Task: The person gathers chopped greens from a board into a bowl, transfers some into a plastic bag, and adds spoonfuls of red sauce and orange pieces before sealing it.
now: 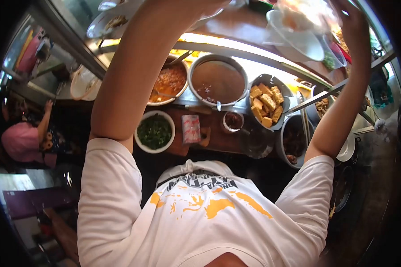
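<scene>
My left arm reaches up to the top edge, where only a sliver of my left hand (pixel 209 5) shows; its fingers are cut off. A plate rim is close by it. My right hand (pixel 349 18) is raised at the upper right, dark and smeared by motion. Beside it is a shiny, blurred clear plastic bundle (pixel 305 15). White bowls (pixel 300 42) sit just below that bundle, on the upper shelf. Whether my right fingers grip the bundle cannot be made out.
Below the shelf rail (pixel 254 57) stand a pot of brown broth (pixel 218 80), a red stew pot (pixel 170 82), fried tofu (pixel 266 104) in a basin, chopped greens (pixel 154 132) and a chili cup (pixel 232 121). A person in pink (pixel 22 142) is at the left.
</scene>
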The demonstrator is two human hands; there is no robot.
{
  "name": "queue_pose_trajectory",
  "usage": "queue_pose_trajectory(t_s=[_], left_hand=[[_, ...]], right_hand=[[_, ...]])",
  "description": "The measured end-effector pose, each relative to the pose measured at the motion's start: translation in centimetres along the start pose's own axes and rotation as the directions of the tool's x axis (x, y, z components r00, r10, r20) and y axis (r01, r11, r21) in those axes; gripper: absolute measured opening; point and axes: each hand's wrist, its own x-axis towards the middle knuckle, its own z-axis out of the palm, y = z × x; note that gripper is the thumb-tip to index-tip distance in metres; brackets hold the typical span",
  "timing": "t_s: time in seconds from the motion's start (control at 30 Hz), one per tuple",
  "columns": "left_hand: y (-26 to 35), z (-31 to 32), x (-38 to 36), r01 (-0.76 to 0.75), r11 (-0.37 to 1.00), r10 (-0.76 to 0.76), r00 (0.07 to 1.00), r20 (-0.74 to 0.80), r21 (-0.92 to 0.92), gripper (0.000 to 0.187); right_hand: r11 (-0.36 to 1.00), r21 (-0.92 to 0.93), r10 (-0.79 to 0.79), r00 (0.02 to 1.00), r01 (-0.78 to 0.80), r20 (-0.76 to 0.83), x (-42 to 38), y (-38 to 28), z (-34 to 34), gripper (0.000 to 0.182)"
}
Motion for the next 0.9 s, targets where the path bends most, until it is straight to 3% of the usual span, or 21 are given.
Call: queue_pose_trajectory(t_s=[0.1,0.13,0.17,0.2,0.27,0.33,0.4,0.47,0.6,0.73,0.83,0.9], left_hand=[[-5.2,-0.8,-10.3,0.091,0.996,-0.089,0.992,0.087,-0.014,0.026],[-5.2,-0.6,-13.0,0.126,0.978,-0.101,0.984,0.146,-0.168,0.026],[-5.3,-0.5,-15.8,0.175,0.933,-0.113,0.972,0.205,-0.314,0.027],[-5.8,-0.6,-18.6,0.266,0.897,-0.173,0.946,0.275,-0.352,0.028],[-8.1,0.2,-24.8,0.305,0.901,-0.257,0.948,0.188,-0.31,0.03],[-8.3,1.2,-30.0,0.498,0.806,-0.485,0.865,0.125,-0.321,0.037],[-8.5,2.0,-34.1,0.684,0.657,-0.699,0.71,0.085,-0.316,0.042],[-9.7,3.2,-38.0,0.743,0.596,-0.777,0.63,0.016,-0.304,0.042],[-11.3,4.7,-42.3,0.76,0.532,-0.836,0.542,-0.086,-0.373,0.043],[-12.1,4.9,-43.1,0.718,0.548,-0.823,0.554,-0.123,-0.429,0.043],[-12.8,4.7,-43.0,0.709,0.552,-0.822,0.552,-0.141,-0.439,0.043],[-13.2,4.7,-42.9,0.693,0.55,-0.821,0.551,-0.15,-0.467,0.042]], right_hand=[[0.985,0.162,0.043,0.995,-0.057,0.088,-8.7,-7.6,1.2,0.023],[0.995,0.091,0.037,0.992,-0.048,0.121,-11.5,-10.0,3.0,0.021],[0.951,0.306,-0.079,0.99,0.04,0.118,-13.6,-12.0,5.5,0.02],[0.956,0.293,-0.037,0.975,-0.029,0.217,-15.6,-14.3,7.7,0.019],[0.872,0.474,-0.084,0.916,-0.122,0.392,-18.7,-17.5,13.2,0.015],[0.794,0.546,-0.114,0.817,-0.267,0.565,-22.2,-18.9,19.2,0.012],[0.841,0.494,-0.171,0.76,-0.218,0.627,-25.3,-19.6,25.4,0.013],[0.863,0.476,-0.219,0.723,-0.169,0.655,-27.1,-20.1,29.5,0.014],[0.912,0.408,-0.269,0.691,-0.041,0.671,-28.8,-21.2,33.9,0.013],[0.935,0.354,-0.283,0.667,0.031,0.69,-29.6,-22.1,35.4,0.013],[0.944,0.329,-0.257,0.657,0.015,0.709,-29.4,-22.2,35.2,0.013],[0.927,0.354,-0.179,0.68,-0.126,0.711,-28.7,-21.8,34.5,0.013]])
